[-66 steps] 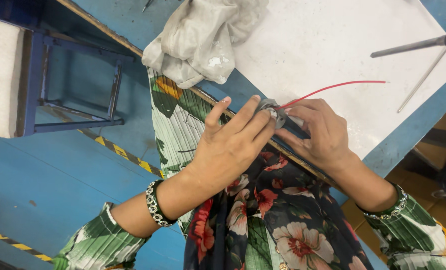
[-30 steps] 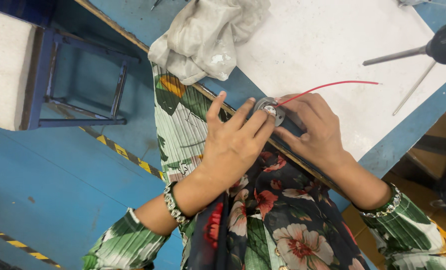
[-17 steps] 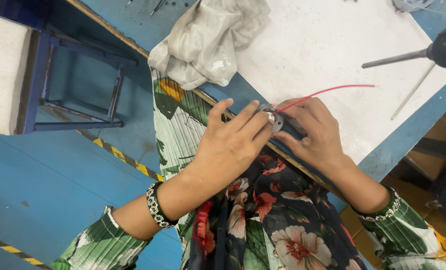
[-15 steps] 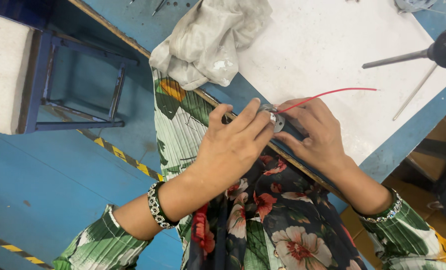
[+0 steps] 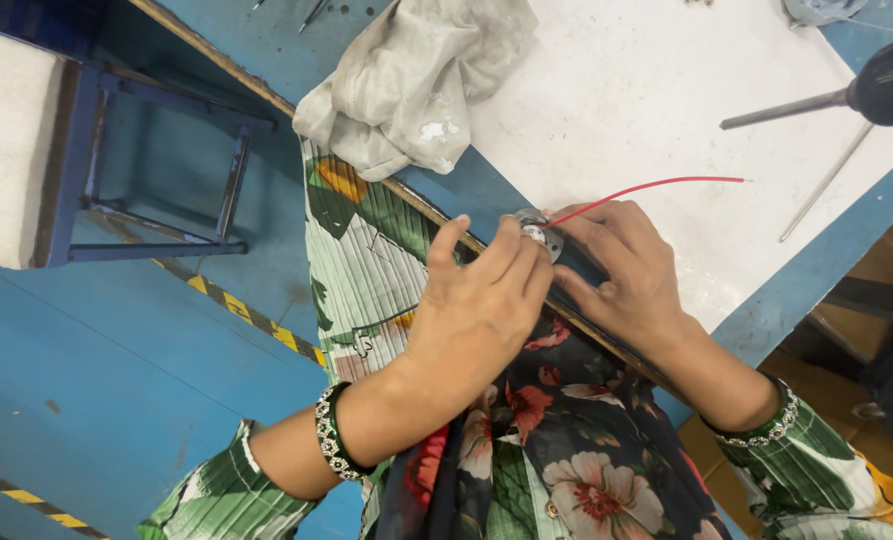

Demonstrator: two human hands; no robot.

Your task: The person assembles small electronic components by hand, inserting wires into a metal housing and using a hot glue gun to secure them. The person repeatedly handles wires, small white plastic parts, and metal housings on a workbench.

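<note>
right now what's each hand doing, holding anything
Left hand: fingers closed on the small metal part at the table edge.
Right hand: fingers closed on the same part, by its red wire.

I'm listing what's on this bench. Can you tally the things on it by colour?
Red: 1, the wire
Grey-white: 1, the crumpled cloth
Silver: 2, the small metal part in both hands, and the thin rod
Dark: 1, the power tool
White: 1, the sheet
Total: 6

Blue floor [image 5: 86, 380]; blue stool [image 5: 116, 170]
</note>
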